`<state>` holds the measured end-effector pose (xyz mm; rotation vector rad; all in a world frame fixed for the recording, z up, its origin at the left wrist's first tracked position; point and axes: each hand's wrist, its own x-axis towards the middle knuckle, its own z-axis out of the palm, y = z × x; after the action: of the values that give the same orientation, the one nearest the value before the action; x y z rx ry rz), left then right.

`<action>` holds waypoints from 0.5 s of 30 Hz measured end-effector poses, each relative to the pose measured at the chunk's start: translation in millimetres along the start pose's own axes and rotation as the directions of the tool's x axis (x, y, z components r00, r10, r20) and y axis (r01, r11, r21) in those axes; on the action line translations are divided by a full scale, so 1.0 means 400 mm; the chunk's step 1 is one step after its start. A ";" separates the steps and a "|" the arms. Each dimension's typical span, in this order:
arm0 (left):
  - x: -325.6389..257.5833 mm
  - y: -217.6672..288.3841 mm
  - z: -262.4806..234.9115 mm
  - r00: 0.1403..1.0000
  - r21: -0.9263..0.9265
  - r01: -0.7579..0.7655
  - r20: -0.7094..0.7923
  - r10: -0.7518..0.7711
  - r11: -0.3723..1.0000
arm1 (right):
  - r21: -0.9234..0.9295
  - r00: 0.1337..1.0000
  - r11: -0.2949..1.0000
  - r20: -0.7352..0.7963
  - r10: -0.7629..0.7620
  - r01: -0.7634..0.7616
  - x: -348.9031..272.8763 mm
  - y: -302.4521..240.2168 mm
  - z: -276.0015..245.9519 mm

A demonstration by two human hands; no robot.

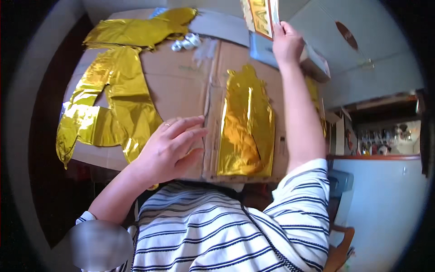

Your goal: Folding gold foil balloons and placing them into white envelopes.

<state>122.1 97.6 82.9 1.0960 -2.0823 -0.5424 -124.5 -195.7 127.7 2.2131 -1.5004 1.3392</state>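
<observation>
My right hand (288,43) is raised at the far right, its fingers closed on the edge of a printed card or flat packet (262,20) in yellow and red. My left hand (172,147), with a ring on one finger, hovers over the near part of a cardboard sheet (181,90). Its fingers are apart and it holds nothing. Beside it on the left lies a flat gold foil balloon (129,90) shaped like the letter A. Right of the sheet's crease rests a narrow, folded gold foil piece (247,131) with a shiny, creased surface.
Another gold foil balloon (140,32) lies across the far left of the cardboard. Close to it is a small bunch of silvery crumpled material (186,42). A blue box (263,50) stands at the back right, below the card. Farther right is a pale cabinet (380,199).
</observation>
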 end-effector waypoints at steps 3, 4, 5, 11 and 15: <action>-0.018 0.041 0.044 0.996 0.060 -0.071 0.055 0.068 0.996 | 0.006 0.978 0.978 0.004 -0.209 0.209 -0.101 -0.016 -0.265; -0.016 0.053 0.065 0.991 0.073 -0.116 0.071 0.111 0.991 | -0.043 0.980 0.983 -0.079 -0.183 0.180 -0.150 -0.025 -0.376; -0.026 0.057 0.083 0.993 0.073 -0.101 0.070 0.096 0.992 | -0.187 0.967 0.958 -0.095 -0.236 0.215 -0.198 -0.033 -0.472; -0.024 0.096 0.187 0.998 0.186 -0.009 0.059 -0.002 0.983 | -0.662 0.916 0.651 0.149 -0.372 0.372 -0.614 -0.012 -0.901; -0.004 0.095 0.245 0.952 0.252 -0.289 0.177 0.250 0.923 | -0.699 0.894 0.559 0.315 -0.319 0.446 -0.805 -0.047 -0.977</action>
<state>28.8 123.4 42.1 0.9157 -2.4399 -0.2019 -369.9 247.8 127.8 1.8957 -1.1741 0.2792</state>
